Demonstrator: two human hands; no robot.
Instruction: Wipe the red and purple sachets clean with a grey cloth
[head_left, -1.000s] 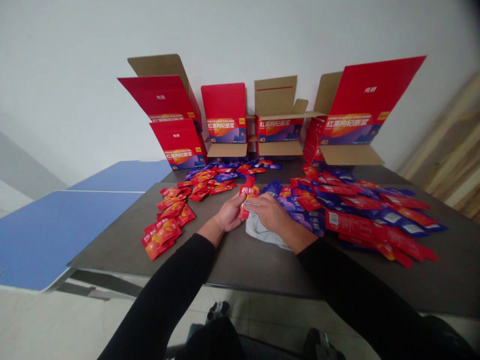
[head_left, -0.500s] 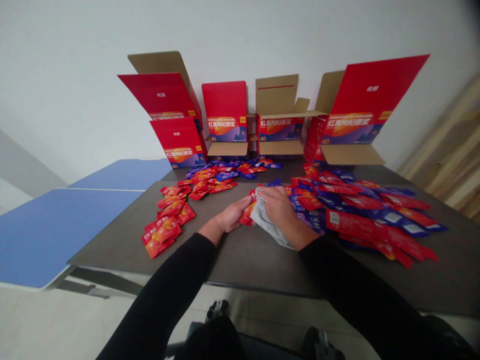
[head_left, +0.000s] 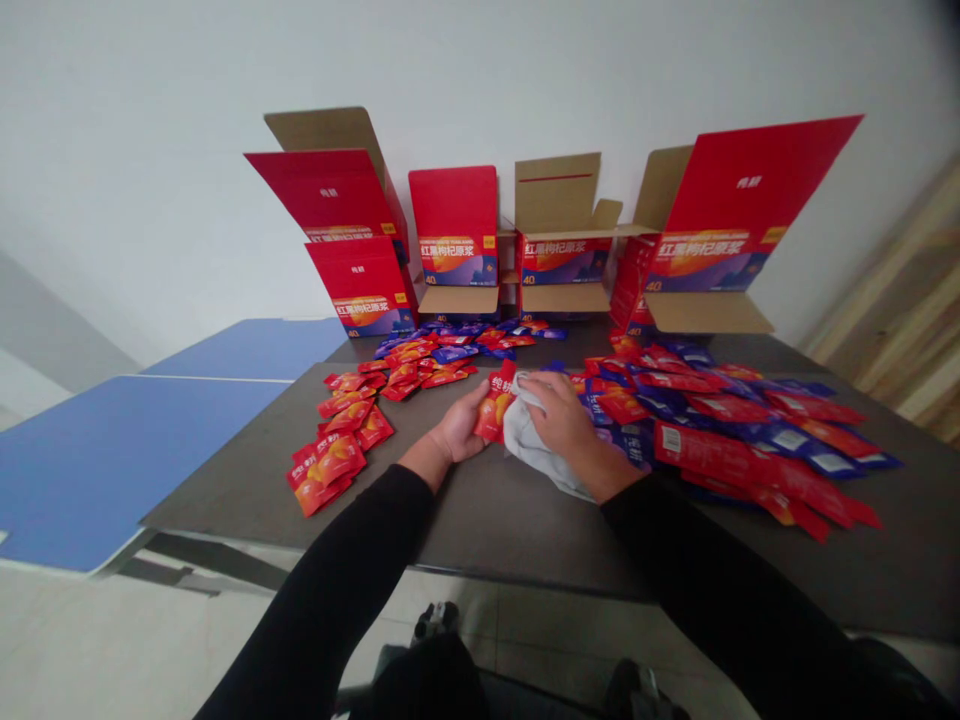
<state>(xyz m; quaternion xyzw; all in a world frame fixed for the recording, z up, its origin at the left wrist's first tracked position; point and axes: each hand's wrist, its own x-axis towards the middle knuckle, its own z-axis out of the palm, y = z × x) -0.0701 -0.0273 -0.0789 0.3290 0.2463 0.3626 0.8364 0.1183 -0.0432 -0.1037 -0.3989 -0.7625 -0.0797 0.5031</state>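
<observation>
My left hand (head_left: 460, 428) is closed on the edge of a red sachet (head_left: 495, 402) with orange fruit printed on its front. The sachet is held up over the middle of the table, its printed face towards me. Right beside it, my right hand (head_left: 556, 412) grips a light grey cloth (head_left: 536, 445), which hangs down towards the table and lies against the sachet's right side. Behind and to the right of that hand is a heap of red and blue sachets (head_left: 720, 400). To the left, several red sachets (head_left: 330, 460) lie in an overlapping row.
Open red cartons (head_left: 454, 245) stand along the back of the dark table (head_left: 450, 530), flaps spread. More red and blue sachets (head_left: 450, 352) lie in front of them. A blue table (head_left: 150, 430) adjoins at the left; a white wall (head_left: 480, 70) rises behind.
The red sachet's printed front now shows more fully. My right hand and the cloth have shifted slightly off its face, to the right. The view has moved a little.
</observation>
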